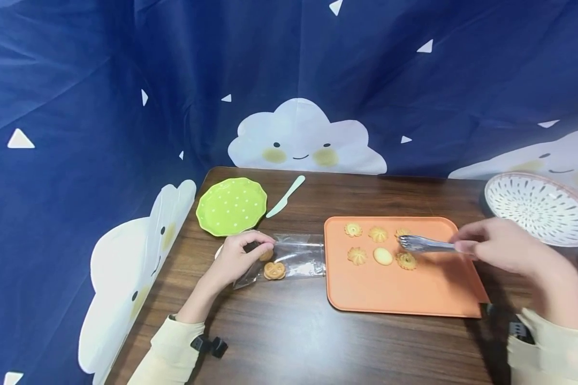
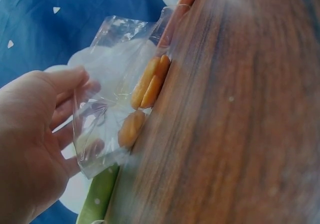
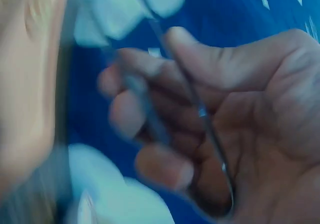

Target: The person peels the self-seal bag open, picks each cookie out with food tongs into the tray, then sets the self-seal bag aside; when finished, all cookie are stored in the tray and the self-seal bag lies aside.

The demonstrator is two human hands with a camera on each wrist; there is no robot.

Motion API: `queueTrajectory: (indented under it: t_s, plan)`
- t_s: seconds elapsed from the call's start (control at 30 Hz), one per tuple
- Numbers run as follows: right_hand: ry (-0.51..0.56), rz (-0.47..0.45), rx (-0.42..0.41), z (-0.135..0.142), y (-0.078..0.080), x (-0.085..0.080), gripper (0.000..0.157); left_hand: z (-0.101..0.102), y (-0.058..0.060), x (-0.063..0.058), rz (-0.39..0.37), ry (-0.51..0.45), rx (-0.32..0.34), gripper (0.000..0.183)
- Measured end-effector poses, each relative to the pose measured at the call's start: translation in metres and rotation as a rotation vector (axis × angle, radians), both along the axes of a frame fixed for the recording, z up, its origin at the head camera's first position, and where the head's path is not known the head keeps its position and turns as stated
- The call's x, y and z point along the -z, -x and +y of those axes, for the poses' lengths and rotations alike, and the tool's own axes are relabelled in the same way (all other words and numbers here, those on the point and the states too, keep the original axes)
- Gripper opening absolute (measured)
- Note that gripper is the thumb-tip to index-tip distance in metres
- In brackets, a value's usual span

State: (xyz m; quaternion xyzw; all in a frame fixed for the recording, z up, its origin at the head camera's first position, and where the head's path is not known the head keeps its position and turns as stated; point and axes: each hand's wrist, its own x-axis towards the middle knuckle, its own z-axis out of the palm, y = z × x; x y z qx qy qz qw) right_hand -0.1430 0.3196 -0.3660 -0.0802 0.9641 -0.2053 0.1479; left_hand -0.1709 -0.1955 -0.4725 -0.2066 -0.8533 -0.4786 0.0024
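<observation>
My left hand (image 1: 236,259) pinches the edge of a clear plastic bag (image 1: 301,251) between thumb and fingers. Inside the bag lie brown cookies (image 1: 275,270), which the left wrist view shows resting low in it near the table. In my right hand (image 1: 506,248) I grip a pair of metal tongs (image 1: 431,245), blurred in the right wrist view. The tongs' tips are over the right side of an orange tray (image 1: 404,297), beside a pale cookie (image 1: 402,233). Whether they touch that cookie I cannot tell. Several other cookies (image 1: 378,234) lie in two rows on the tray.
A green dotted plate (image 1: 231,206) sits at the table's back left, with a pale green knife (image 1: 286,198) beside it. At the back right stands a white patterned bowl (image 1: 539,206). A blue curtain (image 1: 294,64) hangs behind the wooden table (image 1: 289,342).
</observation>
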Motion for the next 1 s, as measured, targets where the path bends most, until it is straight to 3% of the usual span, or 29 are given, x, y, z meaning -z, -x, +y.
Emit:
queueTrajectory:
  t_s: [0.23,0.47,0.73,1.0]
  plan:
    - [0.102,0.301,-0.158,-0.086,0.012,0.027,0.017,0.001,-0.001,0.001,0.009,0.009,-0.001,0.024]
    - [0.060,0.517,-0.276,-0.140,0.017,0.056,0.018,0.001,0.001,0.002,0.007,-0.006,0.005,0.021]
    - [0.028,0.581,-0.369,-0.183,0.017,0.071,0.020,-0.001,0.000,-0.003,0.007,-0.004,0.002,0.024]
    - [0.042,0.507,-0.464,-0.201,0.008,0.073,0.021,0.004,0.000,-0.001,0.002,-0.014,0.021,0.020]
